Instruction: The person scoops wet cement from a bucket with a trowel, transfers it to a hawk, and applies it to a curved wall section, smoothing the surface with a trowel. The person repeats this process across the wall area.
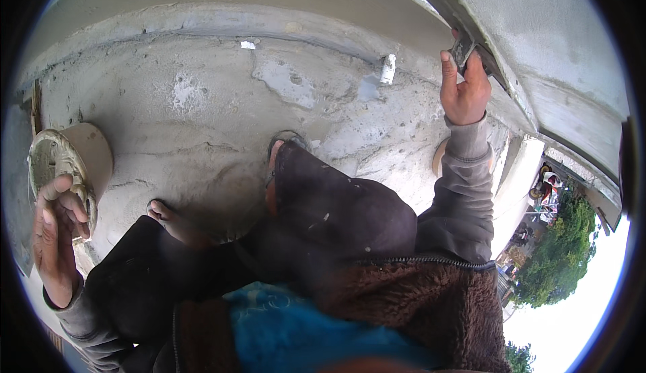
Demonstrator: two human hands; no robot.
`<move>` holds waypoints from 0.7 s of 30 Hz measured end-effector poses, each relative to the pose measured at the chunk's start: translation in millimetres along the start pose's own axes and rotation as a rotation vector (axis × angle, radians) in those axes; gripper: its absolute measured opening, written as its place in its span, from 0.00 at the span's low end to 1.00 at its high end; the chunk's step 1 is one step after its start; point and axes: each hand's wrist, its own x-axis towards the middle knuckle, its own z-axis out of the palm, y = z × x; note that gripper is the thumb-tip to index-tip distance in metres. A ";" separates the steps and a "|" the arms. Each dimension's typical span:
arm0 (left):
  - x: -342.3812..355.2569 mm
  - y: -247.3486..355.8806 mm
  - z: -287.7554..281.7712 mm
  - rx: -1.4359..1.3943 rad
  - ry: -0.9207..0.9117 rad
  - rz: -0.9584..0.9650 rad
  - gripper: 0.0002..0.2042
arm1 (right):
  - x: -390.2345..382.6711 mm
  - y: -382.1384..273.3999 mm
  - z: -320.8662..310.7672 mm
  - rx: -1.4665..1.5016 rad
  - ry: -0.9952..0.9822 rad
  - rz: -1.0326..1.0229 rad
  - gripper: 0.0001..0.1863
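At the upper right, my right hand (465,97) is closed round the grey, mortar-smeared handle of a plastering float (464,48). Its long dark blade lies along the edge of the smooth grey wall (565,43), seen nearly edge-on. On the far left, my left hand (54,245) is raised with its fingers loosely bent and apart, holding nothing. Just behind that hand stands a beige bucket (94,154), its rim and inside caked with wet grey mortar. Whether the hand touches the rim, I cannot tell.
Rough concrete floor (202,117) with paler patches lies under my sandalled feet. A short white pipe stub (388,69) stands up near the low plastered ledge (269,19). Beyond the right edge, green trees (555,262) and parked vehicles show far below.
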 end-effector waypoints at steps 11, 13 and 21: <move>-32.0 9.9 -2.1 0.060 -0.002 0.013 0.27 | 21.3 -81.9 189.5 -0.077 -0.351 -0.001 0.19; -37.5 5.1 -3.9 0.039 0.006 0.022 0.28 | 29.8 -78.9 185.6 -0.102 -0.424 0.039 0.17; -54.7 3.8 -8.4 -0.013 0.015 -0.016 0.29 | 77.1 -109.4 47.4 0.024 -0.091 -0.088 0.16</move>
